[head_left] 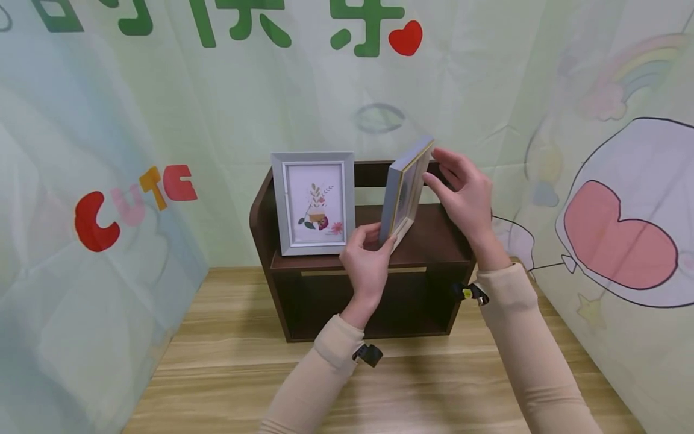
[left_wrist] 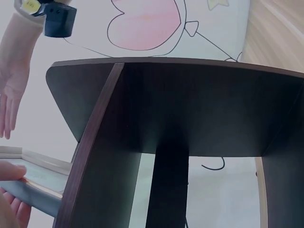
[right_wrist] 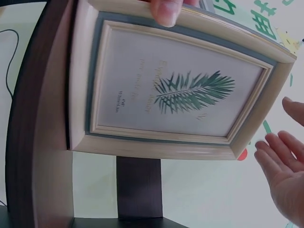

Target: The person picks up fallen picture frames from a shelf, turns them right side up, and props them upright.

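Note:
A cream picture frame (head_left: 409, 181) with blue-grey sides stands on the dark brown shelf's (head_left: 434, 238) upper board, turned nearly edge-on in the head view. Its green leaf print (right_wrist: 190, 92) shows in the right wrist view. My left hand (head_left: 367, 259) pinches the lower edge, thumb (left_wrist: 12, 171) on the front and fingers behind. By the upper right corner is my right hand (head_left: 467, 190), its fingers loosely extended; the right wrist view shows it apart from the frame. To the left, a second, silver-grey picture frame (head_left: 349, 205) with a flower print stands upright.
The two-level shelf stands on a wood-grain surface (head_left: 217, 361), its lower compartment (head_left: 368, 304) facing me. Printed fabric walls (head_left: 228, 120) rise behind it and on both sides. A thin dark cord (right_wrist: 12, 61) shows behind the shelf in the right wrist view.

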Motion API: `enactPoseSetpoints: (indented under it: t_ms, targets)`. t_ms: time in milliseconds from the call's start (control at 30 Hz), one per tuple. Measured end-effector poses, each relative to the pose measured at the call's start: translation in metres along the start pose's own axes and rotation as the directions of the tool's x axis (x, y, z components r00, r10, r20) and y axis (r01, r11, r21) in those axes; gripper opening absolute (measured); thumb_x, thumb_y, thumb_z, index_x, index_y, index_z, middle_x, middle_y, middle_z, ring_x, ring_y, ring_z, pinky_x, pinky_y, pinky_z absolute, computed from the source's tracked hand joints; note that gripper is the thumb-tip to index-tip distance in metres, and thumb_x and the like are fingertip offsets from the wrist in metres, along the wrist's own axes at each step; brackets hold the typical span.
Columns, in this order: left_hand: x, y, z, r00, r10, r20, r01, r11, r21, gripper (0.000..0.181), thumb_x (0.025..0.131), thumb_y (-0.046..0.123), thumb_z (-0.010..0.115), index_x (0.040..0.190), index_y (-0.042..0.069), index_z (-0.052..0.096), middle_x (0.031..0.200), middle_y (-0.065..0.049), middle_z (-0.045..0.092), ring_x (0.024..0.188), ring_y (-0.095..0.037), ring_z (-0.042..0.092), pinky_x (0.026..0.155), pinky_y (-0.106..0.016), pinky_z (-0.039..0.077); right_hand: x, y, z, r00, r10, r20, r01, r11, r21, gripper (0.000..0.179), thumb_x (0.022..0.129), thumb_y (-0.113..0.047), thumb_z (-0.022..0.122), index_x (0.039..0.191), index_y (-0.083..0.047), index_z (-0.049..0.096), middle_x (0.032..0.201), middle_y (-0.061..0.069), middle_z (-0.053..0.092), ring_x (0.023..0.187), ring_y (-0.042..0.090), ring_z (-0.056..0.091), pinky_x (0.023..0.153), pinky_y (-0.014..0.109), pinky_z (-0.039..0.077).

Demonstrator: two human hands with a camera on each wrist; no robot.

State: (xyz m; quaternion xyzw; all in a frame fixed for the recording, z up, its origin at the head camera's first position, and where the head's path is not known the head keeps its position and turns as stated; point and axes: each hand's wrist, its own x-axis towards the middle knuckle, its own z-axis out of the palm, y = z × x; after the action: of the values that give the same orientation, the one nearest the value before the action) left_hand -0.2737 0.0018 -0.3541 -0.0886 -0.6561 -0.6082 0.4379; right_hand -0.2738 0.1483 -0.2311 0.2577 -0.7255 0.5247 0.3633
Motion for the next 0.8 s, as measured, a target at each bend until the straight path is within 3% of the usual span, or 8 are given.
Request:
enactPoseSetpoints:
  t_ms: [333, 800]
  targets:
    - [-0.005, 0.000, 0.005, 0.998, 0.055, -0.028, -0.053, 0.998, 0.043, 0.023, 0.071, 0.017, 0.084, 0.090, 0.009, 0.073, 0.082, -0.005, 0.070, 0.075, -0.017, 0.066, 0.069, -0.029, 0.054, 0.007, 0.005, -0.002, 0.990, -0.023, 0.141, 0.010, 0.996, 0.091, 0.040, 0.083, 0.004, 0.067, 0.121, 0.010, 0.057, 0.124, 0.025, 0.059, 0.121, 0.023, 0.056, 0.105, 0.032, 0.042]
    - [-0.007, -0.003, 0.012, 0.995, 0.099, -0.016, -0.098, 0.995, 0.035, 0.024, 0.074, 0.021, 0.082, 0.091, 0.008, 0.071, 0.082, -0.005, 0.068, 0.078, -0.018, 0.063, 0.069, -0.029, 0.054, 0.011, 0.000, -0.003, 0.971, -0.072, 0.228, 0.047, 0.992, 0.113, 0.044, 0.079, 0.009, 0.069, 0.121, 0.011, 0.058, 0.124, 0.027, 0.058, 0.122, 0.026, 0.054, 0.106, 0.033, 0.040]
